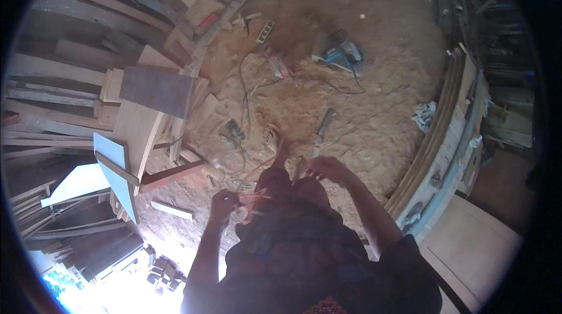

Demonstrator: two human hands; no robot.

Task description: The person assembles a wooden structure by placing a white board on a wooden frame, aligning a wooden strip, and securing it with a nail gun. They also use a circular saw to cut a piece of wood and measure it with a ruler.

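Observation:
My left hand is closed on a thin orange cord, which hangs in loose loops beside my left thigh. One strand runs up past my knee toward the floor. Over my right thigh is my right hand, slightly blurred, its fingers apart and loosely bent with nothing visible in them. Just beyond it, a long narrow tool with a pale blade and a darker end lies on the sawdust. My bare foot rests on the floor between that tool and a small dark object.
A blue corded power tool sits on a board ahead, with a power strip farther left. Wooden planks and a bench-like panel crowd the left. Long stacked boards line the right. Cables cross the sawdust-covered floor.

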